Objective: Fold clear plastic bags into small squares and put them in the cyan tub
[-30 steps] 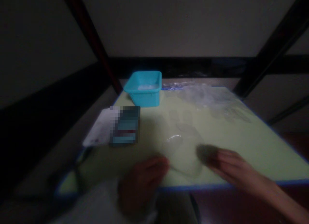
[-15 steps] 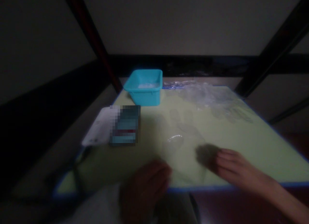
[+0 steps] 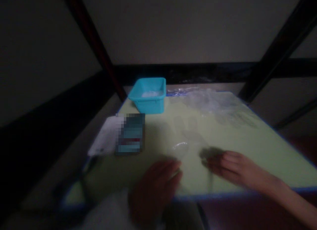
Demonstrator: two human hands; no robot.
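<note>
A clear plastic piece (image 3: 182,148), seemingly thin film or a bag, lies in front of me, seen mainly by its shine and faint outline. At its lower left is my left hand (image 3: 158,185), blurred, with a small gap between thumb and fingers and nothing visible in it. My right hand (image 3: 230,165) reaches in from the right, low over the table beside the film's right edge. Its fingers point left and lie close together; the tips are dark and smeared, so I cannot tell whether they grip the film.
A turquoise plastic basket (image 3: 151,106) with something whitish inside stands at the back left of the yellow-green table (image 3: 257,157). Crumpled clear plastic (image 3: 210,101) spreads over the back right. A pixelated dark rectangular item (image 3: 131,134) and a white sheet-like item (image 3: 105,136) lie left.
My left hand has moved slightly right and up, and its thumb and fingers now show a gap. The right fingertips reach a little further left. The view has tilted slightly up.
</note>
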